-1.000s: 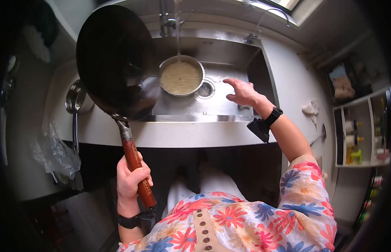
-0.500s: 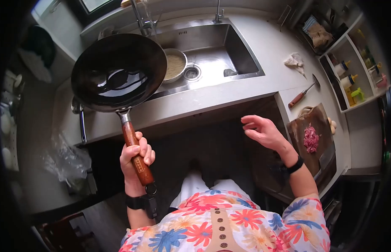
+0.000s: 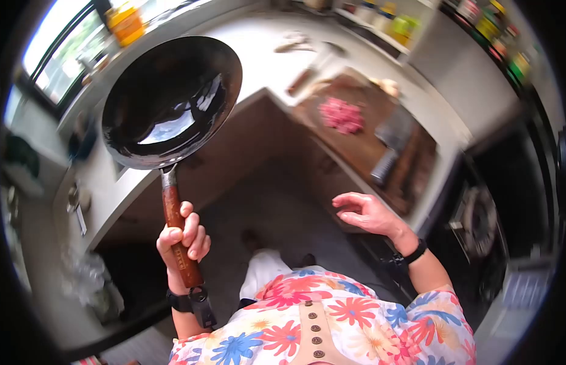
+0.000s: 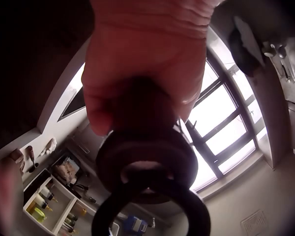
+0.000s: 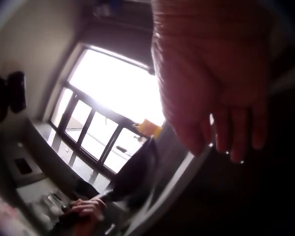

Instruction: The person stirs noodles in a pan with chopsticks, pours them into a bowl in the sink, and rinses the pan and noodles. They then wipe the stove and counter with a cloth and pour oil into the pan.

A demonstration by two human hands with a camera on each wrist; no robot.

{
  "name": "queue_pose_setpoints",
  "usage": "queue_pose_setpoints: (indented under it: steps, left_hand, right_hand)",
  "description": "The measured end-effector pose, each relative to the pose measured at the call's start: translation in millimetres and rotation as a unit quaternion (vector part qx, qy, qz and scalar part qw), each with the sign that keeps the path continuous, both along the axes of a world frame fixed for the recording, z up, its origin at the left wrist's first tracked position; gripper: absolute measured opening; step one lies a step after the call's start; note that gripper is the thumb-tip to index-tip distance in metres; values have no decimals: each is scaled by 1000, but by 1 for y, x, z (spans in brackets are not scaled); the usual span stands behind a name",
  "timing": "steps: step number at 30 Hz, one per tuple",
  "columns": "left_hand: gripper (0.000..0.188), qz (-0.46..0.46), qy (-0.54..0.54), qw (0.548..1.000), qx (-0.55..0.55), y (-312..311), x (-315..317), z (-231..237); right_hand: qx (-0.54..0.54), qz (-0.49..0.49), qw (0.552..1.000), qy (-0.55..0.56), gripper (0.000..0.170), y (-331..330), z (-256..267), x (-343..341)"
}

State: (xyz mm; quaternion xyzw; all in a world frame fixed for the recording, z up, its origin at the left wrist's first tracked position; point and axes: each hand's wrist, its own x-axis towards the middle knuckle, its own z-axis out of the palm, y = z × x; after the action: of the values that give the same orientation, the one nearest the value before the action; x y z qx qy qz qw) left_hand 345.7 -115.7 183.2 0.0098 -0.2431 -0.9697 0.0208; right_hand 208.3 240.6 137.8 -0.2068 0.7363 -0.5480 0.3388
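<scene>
A black wok, shiny inside, is held up at the left by its brown wooden handle. My left hand grips that handle with curled fingers; in the left wrist view the handle's end ring hangs below the palm. My right hand holds nothing, its fingers relaxed, in front of the counter edge near the cutting board. Chopped pink meat lies on that board beside a cleaver. The right wrist view shows the right hand with fingers hanging down.
A brown-handled tool and a crumpled cloth lie on the white counter. A gas burner sits at the far right. At the left hangs a plastic bag. A yellow container stands by the window.
The person has turned right, away from the sink, carrying the wok along. The sink and rice-coloured pot have left view; board and burner have come in. The right hand has drawn back from the sink.
</scene>
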Motion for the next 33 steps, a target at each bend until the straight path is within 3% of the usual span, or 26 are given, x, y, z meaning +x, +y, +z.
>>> queue_pose_setpoints:
  steps: [3, 7, 11, 19, 23, 24, 31, 33]
  left_hand:
    - [36, -116, 13, 993, 26, 55, -23, 0]
    - [38, -267, 11, 962, 63, 119, -58, 15]
    - [39, -382, -28, 924, 1, 200, -89, 15]
    - [36, -575, -12, 817, -50, 347, -126, 23]
    - [33, -675, -9, 738, -2, 420, -130, 12]
    - [28, -712, -29, 699, 54, 437, -134, 1]
    - [26, -778, -39, 625, 48, 516, -131, -26]
    - [26, -780, -28, 623, 42, 526, -134, -28]
  right_hand:
    - [28, -47, 998, -11, 34, 61, 4, 34]
    - [-12, -169, 985, -36, 35, 118, 4, 82]
    - [0, -253, 967, -17, 36, 169, -15, 127]
    - [11, -421, 906, -36, 36, 209, -29, 210]
    - [16, -471, 881, -31, 36, 215, -27, 249]
    - [26, -493, 868, -50, 36, 215, -26, 259]
    - [-5, -564, 816, -124, 33, 229, -43, 297]
    - [-6, -570, 811, -131, 33, 230, -44, 301]
